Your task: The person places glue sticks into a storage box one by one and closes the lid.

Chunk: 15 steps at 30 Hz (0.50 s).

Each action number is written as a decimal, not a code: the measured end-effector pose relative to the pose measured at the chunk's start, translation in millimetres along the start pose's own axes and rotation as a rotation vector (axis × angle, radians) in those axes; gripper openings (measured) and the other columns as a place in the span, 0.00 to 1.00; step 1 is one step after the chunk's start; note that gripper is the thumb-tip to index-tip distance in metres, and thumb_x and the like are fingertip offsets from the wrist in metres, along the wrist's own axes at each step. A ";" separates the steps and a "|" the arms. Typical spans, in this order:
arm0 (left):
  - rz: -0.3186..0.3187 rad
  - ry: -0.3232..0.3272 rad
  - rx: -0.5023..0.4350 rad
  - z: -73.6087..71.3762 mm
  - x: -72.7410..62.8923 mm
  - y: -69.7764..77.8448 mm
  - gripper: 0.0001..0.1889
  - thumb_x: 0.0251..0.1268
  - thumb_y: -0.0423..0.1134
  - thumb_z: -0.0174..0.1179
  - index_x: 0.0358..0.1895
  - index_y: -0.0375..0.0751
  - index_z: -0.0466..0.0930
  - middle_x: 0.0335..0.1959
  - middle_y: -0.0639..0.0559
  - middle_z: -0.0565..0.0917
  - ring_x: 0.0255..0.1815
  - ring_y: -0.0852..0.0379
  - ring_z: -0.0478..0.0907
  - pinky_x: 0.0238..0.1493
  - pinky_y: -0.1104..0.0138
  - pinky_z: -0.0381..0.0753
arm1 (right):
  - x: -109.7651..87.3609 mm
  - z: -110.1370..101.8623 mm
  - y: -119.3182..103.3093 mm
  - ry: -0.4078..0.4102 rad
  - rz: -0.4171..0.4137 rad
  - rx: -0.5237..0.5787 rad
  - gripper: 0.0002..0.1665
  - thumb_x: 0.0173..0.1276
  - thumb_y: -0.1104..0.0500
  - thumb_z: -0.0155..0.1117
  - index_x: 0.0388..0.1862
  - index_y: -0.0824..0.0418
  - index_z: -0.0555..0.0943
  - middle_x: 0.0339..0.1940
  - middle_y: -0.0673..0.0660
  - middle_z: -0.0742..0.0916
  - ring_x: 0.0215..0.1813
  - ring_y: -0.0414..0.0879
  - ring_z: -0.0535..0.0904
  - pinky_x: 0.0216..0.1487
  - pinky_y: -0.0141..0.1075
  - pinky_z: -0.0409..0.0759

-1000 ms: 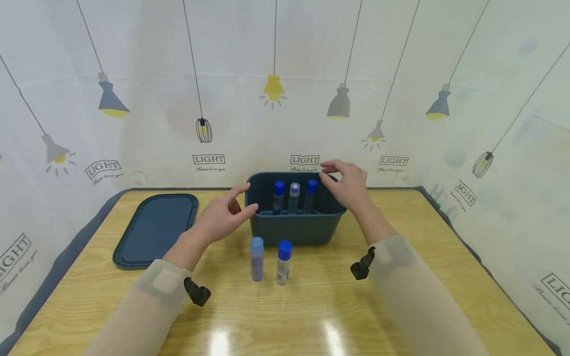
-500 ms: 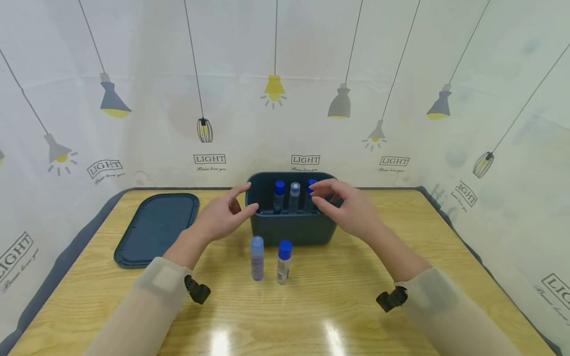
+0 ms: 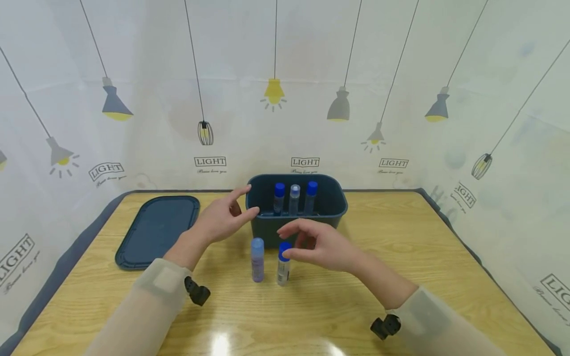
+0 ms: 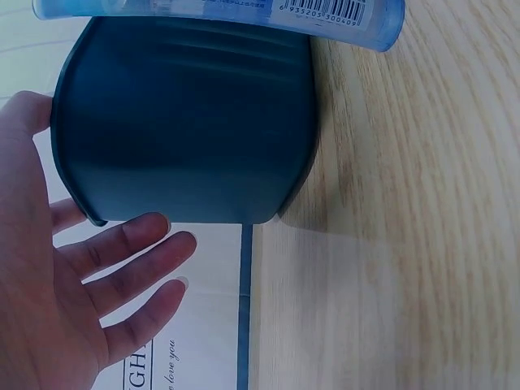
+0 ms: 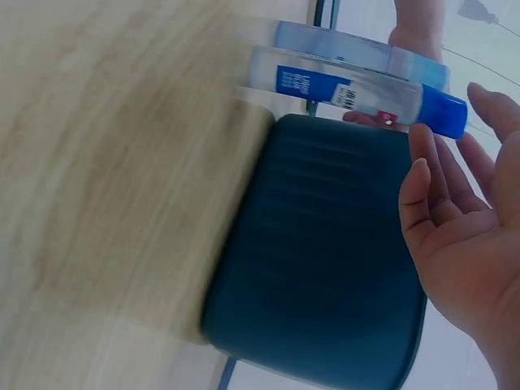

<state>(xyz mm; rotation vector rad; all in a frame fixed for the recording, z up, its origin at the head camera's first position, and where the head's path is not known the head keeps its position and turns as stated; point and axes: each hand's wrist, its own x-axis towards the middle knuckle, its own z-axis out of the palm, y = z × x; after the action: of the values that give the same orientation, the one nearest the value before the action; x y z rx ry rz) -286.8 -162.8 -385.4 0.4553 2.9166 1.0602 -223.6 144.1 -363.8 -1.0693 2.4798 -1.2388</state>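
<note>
- Spanning the left end of the dark teal bin (image 3: 269,229), the left hand (image 3: 222,217) is held with fingers relaxed and apart, its thumb and index fingertip set at the rim.
- The right hand (image 3: 322,245) is held in front of the bin, its fingers loosely bent, the thumb and index finger parted.
- The front blue-capped bottle (image 3: 283,272) is stood upright on the table (image 3: 383,222), its cap partly covered by the right thumb in the head view; whether the cap is touched cannot be told.
- The light-blue bottle (image 3: 258,264) is stood upright just left of it, nearer the person than the left fingertips.
- Inside the bin, beyond the right fingers, three more are stood upright: the left inner bottle (image 3: 279,199) and the right inner bottle (image 3: 311,198), both blue-capped, with the clear-capped inner bottle (image 3: 294,200) between.
- The flat lid (image 3: 156,232) is laid left of the left fingers, partly hidden by the forearm.
- Hanging lamps are printed on the backdrop (image 3: 240,59), beyond all fingers.
</note>
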 end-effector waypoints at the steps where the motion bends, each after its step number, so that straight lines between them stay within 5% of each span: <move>1: 0.000 0.000 -0.002 0.1 0.0 -0.2 0.44 0.76 0.72 0.59 0.89 0.62 0.59 0.46 0.48 0.86 0.40 0.50 0.81 0.40 0.60 0.81 | -0.2 2.1 1.9 -0.008 0.005 0.009 0.25 0.77 0.55 0.76 0.70 0.51 0.83 0.64 0.52 0.89 0.45 0.43 0.85 0.45 0.35 0.86; 15: 0.007 0.000 -0.009 0.3 -0.7 -0.9 0.44 0.77 0.72 0.59 0.89 0.62 0.59 0.47 0.48 0.87 0.41 0.50 0.81 0.40 0.60 0.81 | -5.6 16.8 17.8 -0.033 0.049 0.059 0.23 0.79 0.58 0.73 0.67 0.52 0.76 0.51 0.51 0.88 0.44 0.43 0.86 0.46 0.34 0.84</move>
<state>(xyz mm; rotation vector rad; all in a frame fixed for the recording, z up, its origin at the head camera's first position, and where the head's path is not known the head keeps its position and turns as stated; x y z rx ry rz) -286.4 -163.5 -386.4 0.4654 2.9114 1.0739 -221.5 144.4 -388.9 -0.9999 2.4139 -1.2620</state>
